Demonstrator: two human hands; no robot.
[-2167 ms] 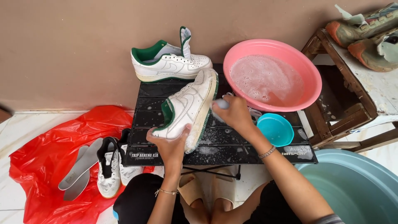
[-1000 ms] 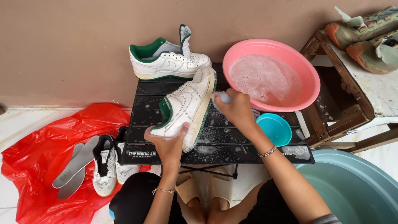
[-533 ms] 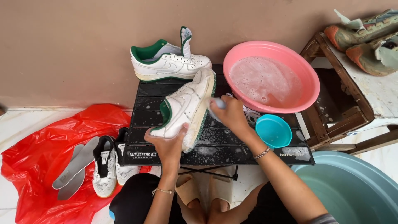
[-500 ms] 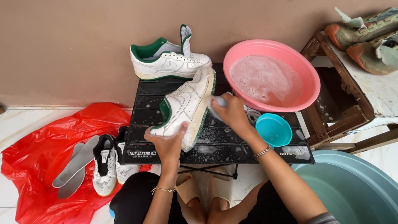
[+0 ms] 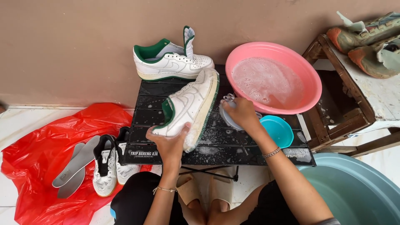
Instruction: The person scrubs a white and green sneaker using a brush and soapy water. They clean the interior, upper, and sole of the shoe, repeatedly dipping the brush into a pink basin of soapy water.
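The left hand [image 5: 171,143] gripped the heel of a white and green shoe [image 5: 189,106], tilted on its side on the wet black table [image 5: 250,143]. The right hand [image 5: 241,114] was closed around a small brush [image 5: 227,114] just beside the sole, near the pink basin [image 5: 273,77] of soapy water.

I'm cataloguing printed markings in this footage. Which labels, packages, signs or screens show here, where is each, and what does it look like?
Printed strip: front left edge of the black folding table, small white lettering on black.
Second print: front right edge of that table, white, partly under suds.
Red plastic bag: spread on the floor at left, crumpled, unprinted, under a pair of white shoes and grey insoles.
No signs or screens.
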